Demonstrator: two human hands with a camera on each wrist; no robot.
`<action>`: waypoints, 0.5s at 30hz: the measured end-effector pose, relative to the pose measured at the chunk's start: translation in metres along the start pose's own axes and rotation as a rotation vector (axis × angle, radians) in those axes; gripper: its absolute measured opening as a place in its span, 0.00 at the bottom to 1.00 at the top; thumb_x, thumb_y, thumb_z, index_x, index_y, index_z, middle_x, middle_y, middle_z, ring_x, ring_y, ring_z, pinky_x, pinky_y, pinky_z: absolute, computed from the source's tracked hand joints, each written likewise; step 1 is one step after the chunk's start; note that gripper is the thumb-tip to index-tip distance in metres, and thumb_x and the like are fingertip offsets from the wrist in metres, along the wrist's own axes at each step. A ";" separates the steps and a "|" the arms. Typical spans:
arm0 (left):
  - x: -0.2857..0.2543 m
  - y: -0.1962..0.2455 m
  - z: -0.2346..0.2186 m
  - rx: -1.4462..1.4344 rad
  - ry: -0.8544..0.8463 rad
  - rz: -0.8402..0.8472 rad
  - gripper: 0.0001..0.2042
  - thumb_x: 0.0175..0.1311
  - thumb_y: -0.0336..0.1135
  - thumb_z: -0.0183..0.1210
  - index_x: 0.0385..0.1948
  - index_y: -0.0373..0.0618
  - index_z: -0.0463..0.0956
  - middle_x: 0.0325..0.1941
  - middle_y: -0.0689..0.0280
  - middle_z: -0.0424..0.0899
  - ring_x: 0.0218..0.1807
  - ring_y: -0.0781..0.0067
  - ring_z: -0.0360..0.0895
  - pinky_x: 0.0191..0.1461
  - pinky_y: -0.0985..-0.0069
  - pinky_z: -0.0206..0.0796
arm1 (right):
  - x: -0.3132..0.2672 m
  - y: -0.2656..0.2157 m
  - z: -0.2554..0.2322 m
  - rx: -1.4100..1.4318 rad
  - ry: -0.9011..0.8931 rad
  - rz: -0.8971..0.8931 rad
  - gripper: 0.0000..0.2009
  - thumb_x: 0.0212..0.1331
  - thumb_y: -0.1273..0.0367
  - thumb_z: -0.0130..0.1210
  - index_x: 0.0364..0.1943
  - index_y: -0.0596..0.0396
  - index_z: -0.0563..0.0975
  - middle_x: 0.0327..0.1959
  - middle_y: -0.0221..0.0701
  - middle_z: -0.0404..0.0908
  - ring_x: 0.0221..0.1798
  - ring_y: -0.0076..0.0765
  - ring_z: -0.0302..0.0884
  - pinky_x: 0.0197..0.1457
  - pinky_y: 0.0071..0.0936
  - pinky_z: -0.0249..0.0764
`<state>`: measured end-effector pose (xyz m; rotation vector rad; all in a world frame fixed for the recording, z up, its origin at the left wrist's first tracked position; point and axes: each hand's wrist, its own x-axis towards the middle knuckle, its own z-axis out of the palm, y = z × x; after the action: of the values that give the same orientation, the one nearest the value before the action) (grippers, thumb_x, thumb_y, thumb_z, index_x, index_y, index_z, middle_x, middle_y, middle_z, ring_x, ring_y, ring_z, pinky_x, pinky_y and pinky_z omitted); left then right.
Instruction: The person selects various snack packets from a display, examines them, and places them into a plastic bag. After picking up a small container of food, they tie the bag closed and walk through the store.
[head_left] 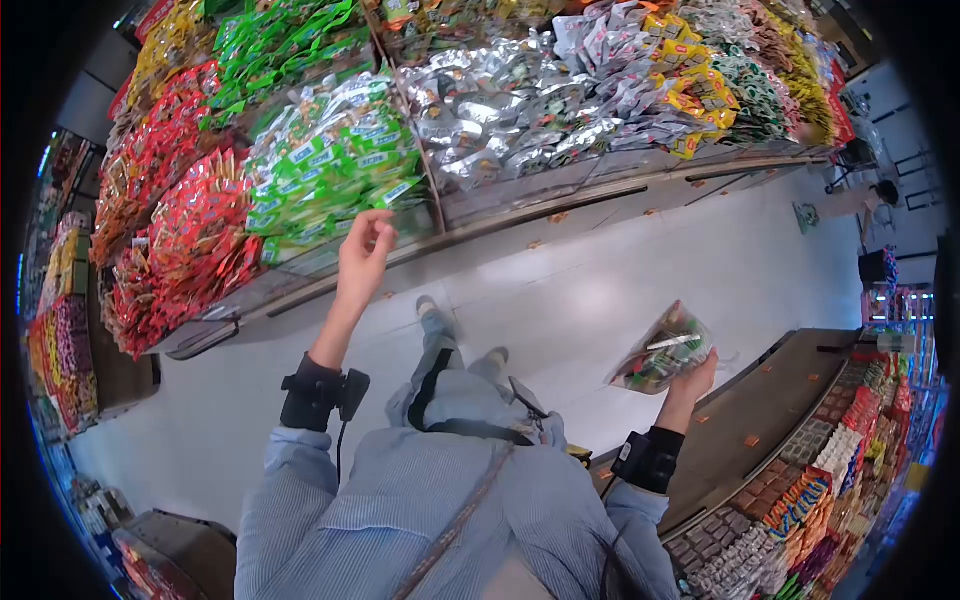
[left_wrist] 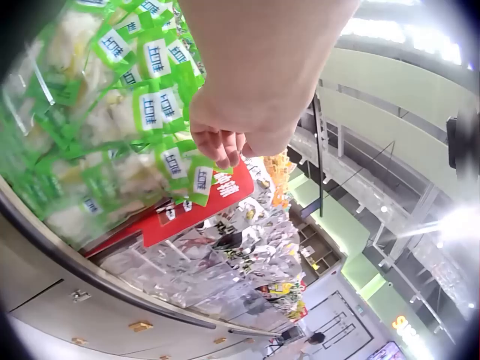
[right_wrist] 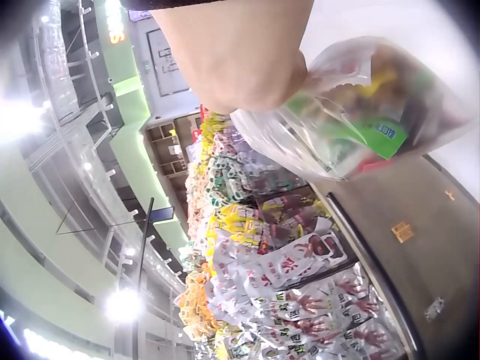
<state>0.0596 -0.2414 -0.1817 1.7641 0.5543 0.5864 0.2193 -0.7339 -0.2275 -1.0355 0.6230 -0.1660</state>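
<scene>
My left hand (head_left: 368,255) is held over the front edge of a bin of green-and-white snack packets (head_left: 335,160), its fingers loosely bent. In the left wrist view the same hand (left_wrist: 232,127) appears beside the green packets (left_wrist: 150,112), and nothing shows between its fingers. Out to the right, my right hand (head_left: 692,378) grips a clear plastic bag (head_left: 662,350) with several small packets inside. A green packet (right_wrist: 375,135) shows through the bag's side in the right wrist view, where the back of the right hand (right_wrist: 247,75) hides the grip.
Red packets (head_left: 200,215) fill the bin to the left, silver packets (head_left: 490,100) the one to the right. A red sign (left_wrist: 199,206) stands between bins. Behind on the right is another display counter (head_left: 770,400). Another person (head_left: 850,203) is at the far right of the aisle.
</scene>
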 end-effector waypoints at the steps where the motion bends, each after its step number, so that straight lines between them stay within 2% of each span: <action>1: -0.004 -0.005 0.000 -0.021 -0.008 -0.005 0.09 0.58 0.29 0.48 0.40 0.41 0.67 0.26 0.71 0.71 0.29 0.83 0.69 0.31 0.86 0.62 | 0.001 0.006 -0.004 -0.020 0.007 0.038 0.16 0.56 0.64 0.43 0.42 0.65 0.67 0.40 0.39 0.71 0.41 0.39 0.71 0.43 0.35 0.69; 4: -0.016 -0.007 0.003 -0.014 0.034 -0.095 0.09 0.58 0.29 0.48 0.39 0.40 0.68 0.26 0.70 0.72 0.30 0.83 0.69 0.32 0.85 0.63 | 0.007 0.019 -0.014 -0.036 -0.015 0.104 0.19 0.57 0.63 0.40 0.44 0.67 0.66 0.43 0.42 0.71 0.45 0.43 0.70 0.47 0.38 0.68; 7: -0.025 -0.001 0.002 0.003 0.032 -0.115 0.09 0.58 0.31 0.49 0.39 0.40 0.68 0.27 0.70 0.72 0.30 0.83 0.69 0.32 0.85 0.63 | 0.010 0.034 -0.017 -0.077 -0.016 0.141 0.21 0.57 0.61 0.38 0.46 0.67 0.65 0.46 0.43 0.70 0.47 0.45 0.69 0.49 0.39 0.68; 8: -0.026 0.002 0.003 0.014 0.019 -0.120 0.09 0.58 0.31 0.49 0.39 0.40 0.68 0.27 0.69 0.73 0.30 0.83 0.69 0.32 0.85 0.63 | 0.009 0.038 -0.018 -0.005 -0.116 0.200 0.22 0.58 0.61 0.36 0.47 0.67 0.65 0.47 0.43 0.70 0.48 0.46 0.69 0.50 0.40 0.67; 13: -0.017 0.008 0.024 0.047 -0.088 -0.120 0.09 0.58 0.33 0.48 0.38 0.39 0.69 0.26 0.69 0.74 0.29 0.83 0.69 0.31 0.85 0.62 | 0.037 0.079 -0.041 0.030 -0.048 0.283 0.23 0.58 0.58 0.30 0.49 0.62 0.64 0.48 0.41 0.69 0.51 0.46 0.66 0.53 0.41 0.64; 15: -0.005 0.008 0.039 0.019 -0.135 -0.132 0.07 0.58 0.33 0.49 0.33 0.40 0.69 0.23 0.69 0.73 0.27 0.83 0.69 0.30 0.85 0.61 | 0.042 0.093 -0.046 0.045 0.015 0.282 0.23 0.58 0.58 0.30 0.50 0.61 0.63 0.49 0.41 0.68 0.51 0.46 0.65 0.54 0.41 0.64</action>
<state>0.0813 -0.2748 -0.1838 1.7553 0.5787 0.3690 0.2136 -0.7377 -0.3389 -0.8931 0.7685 0.0584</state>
